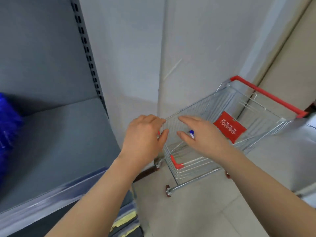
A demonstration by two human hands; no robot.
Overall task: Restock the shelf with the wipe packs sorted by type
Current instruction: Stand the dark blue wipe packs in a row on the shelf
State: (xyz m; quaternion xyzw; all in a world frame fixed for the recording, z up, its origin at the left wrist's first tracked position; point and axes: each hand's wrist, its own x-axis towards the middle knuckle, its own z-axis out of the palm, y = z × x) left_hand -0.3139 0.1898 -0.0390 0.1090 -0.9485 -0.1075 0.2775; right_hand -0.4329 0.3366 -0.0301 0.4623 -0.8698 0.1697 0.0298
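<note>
A grey shelf fills the left of the head view, with blurred blue wipe packs at its far left edge. To the right stands a wire shopping cart with a red handle. Both my hands hover over the cart's near corner. My left hand is relaxed with fingers loosely bent and holds nothing. My right hand has straight fingers and holds nothing. A small blue and white object shows between its fingers, inside the cart. No packs are visible in the cart's basket.
A red label hangs on the cart's child seat flap. White walls meet in a corner behind the cart. A lower shelf edge with a yellow tag lies below my left forearm. Tiled floor spreads under the cart.
</note>
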